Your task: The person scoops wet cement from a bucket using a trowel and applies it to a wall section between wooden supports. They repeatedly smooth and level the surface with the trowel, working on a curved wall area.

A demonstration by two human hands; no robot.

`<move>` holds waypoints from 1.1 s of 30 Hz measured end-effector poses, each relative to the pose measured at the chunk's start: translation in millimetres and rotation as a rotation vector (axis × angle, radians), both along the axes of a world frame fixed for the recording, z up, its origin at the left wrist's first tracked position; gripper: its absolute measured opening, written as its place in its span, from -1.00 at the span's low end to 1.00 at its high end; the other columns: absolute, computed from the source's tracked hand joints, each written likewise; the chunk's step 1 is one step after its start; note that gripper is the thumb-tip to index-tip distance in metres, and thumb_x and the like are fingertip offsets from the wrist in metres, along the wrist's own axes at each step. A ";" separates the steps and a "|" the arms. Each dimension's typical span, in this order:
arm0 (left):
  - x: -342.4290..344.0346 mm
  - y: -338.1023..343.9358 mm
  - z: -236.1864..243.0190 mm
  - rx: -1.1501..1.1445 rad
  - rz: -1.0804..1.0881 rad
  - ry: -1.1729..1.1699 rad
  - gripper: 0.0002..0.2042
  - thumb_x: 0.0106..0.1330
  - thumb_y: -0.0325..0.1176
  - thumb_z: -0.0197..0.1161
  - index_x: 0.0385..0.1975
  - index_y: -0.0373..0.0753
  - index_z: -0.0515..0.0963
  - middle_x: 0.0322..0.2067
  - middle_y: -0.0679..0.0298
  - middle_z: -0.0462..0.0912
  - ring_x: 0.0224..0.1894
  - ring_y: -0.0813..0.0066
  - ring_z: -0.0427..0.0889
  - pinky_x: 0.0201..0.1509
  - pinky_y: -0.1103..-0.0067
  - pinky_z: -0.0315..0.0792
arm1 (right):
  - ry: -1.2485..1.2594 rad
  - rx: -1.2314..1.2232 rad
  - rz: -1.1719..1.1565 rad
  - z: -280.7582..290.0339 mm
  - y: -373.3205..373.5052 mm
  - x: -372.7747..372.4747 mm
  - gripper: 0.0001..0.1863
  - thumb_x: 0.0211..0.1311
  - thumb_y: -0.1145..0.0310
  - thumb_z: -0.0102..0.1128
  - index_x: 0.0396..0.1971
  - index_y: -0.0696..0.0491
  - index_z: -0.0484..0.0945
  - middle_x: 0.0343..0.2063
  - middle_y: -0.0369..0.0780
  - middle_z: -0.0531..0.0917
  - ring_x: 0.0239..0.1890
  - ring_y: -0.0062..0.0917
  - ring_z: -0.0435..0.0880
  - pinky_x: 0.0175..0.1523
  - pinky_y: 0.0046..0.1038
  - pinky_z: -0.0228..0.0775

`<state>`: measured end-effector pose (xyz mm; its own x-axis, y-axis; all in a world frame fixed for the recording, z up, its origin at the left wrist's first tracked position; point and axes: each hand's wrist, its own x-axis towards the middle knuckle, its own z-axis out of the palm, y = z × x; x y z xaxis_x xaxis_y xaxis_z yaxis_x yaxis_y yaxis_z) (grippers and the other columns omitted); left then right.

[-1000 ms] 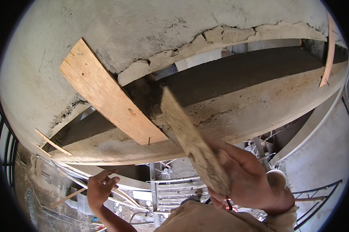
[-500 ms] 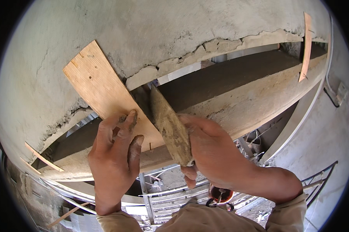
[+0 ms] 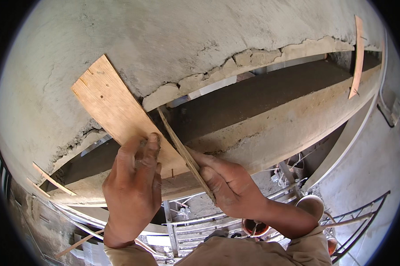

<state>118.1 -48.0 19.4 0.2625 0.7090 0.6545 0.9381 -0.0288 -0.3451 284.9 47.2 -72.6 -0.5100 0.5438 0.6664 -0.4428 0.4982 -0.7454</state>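
A pale wooden board point(image 3: 113, 95) with nail marks lies slanted across a slot in the grey plastered wall. My left hand point(image 3: 133, 186) rests against its lower part, fingers bent and drawn together on the wood. Its thumb is partly hidden. In my right hand point(image 3: 240, 184) is a thin, mortar-stained slat point(image 3: 180, 146), seen nearly edge-on. My thumb lies along its near face, with the other fingers behind. The slat runs along the board's right edge, its upper tip at the slot; I cannot tell whether they touch.
Above the slot, the plaster edge point(image 3: 249, 57) is broken and rough. A curved concrete ledge point(image 3: 288, 119) runs below it. Nailed wooden strips point(image 3: 358, 57) span the slot's ends. Slatted scaffolding point(image 3: 200, 228), an orange-rimmed bucket point(image 3: 263, 230) and another pail point(image 3: 313, 205) are below.
My right hand has turned the slat from its broad face to nearly edge-on, bringing it closer along the board. My left fingers have drawn closer together on the board. The view has shifted slightly.
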 end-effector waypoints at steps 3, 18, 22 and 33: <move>0.5 -3.2 0.8 -0.032 0.019 -0.029 -0.45 0.11 -0.59 0.32 0.20 -0.29 0.57 0.07 0.05 0.49 -0.15 0.18 0.68 -0.19 0.39 0.61 | -0.009 0.117 -0.048 -5.0 4.5 0.9 -0.51 0.59 0.31 -0.09 0.40 0.17 0.29 0.01 0.08 0.62 0.02 -0.18 0.68 0.14 -0.35 0.47; 5.8 1.3 0.3 -0.098 0.097 0.042 -0.46 0.05 -0.63 0.25 0.15 -0.32 0.58 0.12 0.00 0.45 -0.13 0.15 0.69 -0.22 0.38 0.63 | 0.081 0.236 0.181 -17.5 55.6 6.4 -0.51 0.49 0.37 0.07 0.38 0.05 0.37 -0.19 0.01 0.63 -0.16 -0.10 0.69 -0.02 -0.17 0.53; 10.2 -5.5 -1.1 -0.105 0.168 0.066 -0.42 0.09 -0.62 0.24 0.24 -0.30 0.54 0.13 0.00 0.43 -0.16 0.15 0.69 -0.25 0.40 0.63 | 0.262 0.213 0.012 -40.2 47.1 -6.8 -0.51 0.45 0.40 0.12 0.34 0.11 0.41 -0.25 -0.02 0.62 -0.28 -0.16 0.69 -0.17 -0.26 0.55; 14.8 -0.7 -2.4 -0.092 0.165 0.086 -0.59 0.15 -0.57 0.22 0.06 -0.38 0.57 0.17 -0.06 0.40 -0.17 0.13 0.71 -0.36 0.38 0.63 | 0.060 0.199 -0.156 -17.6 5.6 -14.9 -0.38 0.40 0.36 0.19 0.41 0.13 0.28 -0.30 -0.08 0.56 -0.48 -0.25 0.67 -0.44 -0.29 0.55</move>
